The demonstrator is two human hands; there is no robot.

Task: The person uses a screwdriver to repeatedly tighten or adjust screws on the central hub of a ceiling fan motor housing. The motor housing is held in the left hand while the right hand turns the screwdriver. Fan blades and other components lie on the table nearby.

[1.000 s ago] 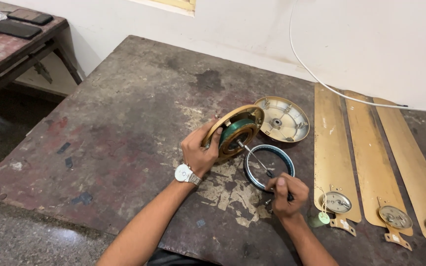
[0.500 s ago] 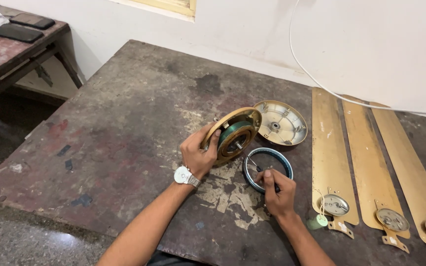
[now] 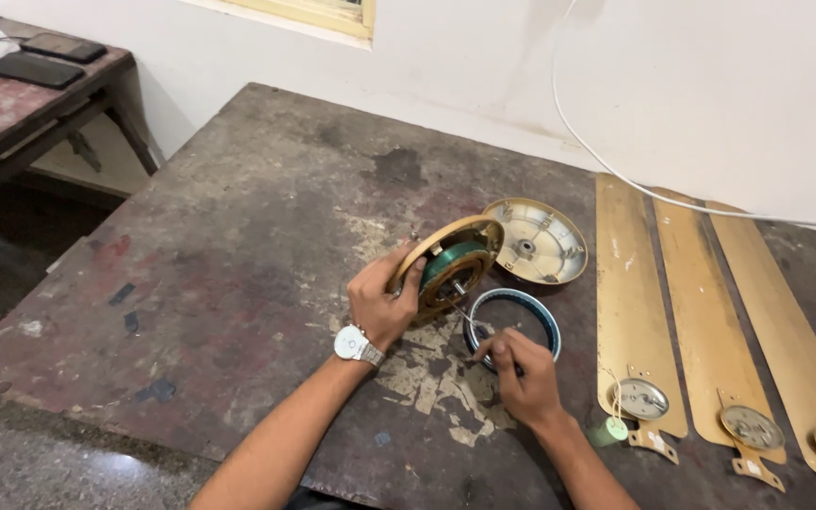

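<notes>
Since the earlier frames the right hand [image 3: 521, 376] had slid up from the near edge of the blue ring [image 3: 512, 328] and settled over the ring's lower left side, while the left hand [image 3: 382, 304] had kept its place on the motor [image 3: 450, 264].

The left hand's grip was closed round the rim of the gold motor plate, holding it tilted on edge on the worktop [image 3: 238, 236], its green winding facing the person. A wristwatch [image 3: 351, 344] sat on that wrist.

The right hand's grip was pinched shut on a thin tool, probably a screwdriver [image 3: 469, 319], though most of it was hidden by the fingers; its shaft ran up toward the centre of the motor.

The blue ring lay flat just beside the motor, touching or nearly touching its lower edge. The round cover [image 3: 535, 241] lay open side up just behind the motor, to its right. Three gold fan blades [image 3: 630, 283] lay side by side along the right of the worktop, well apart from the hands.
</notes>
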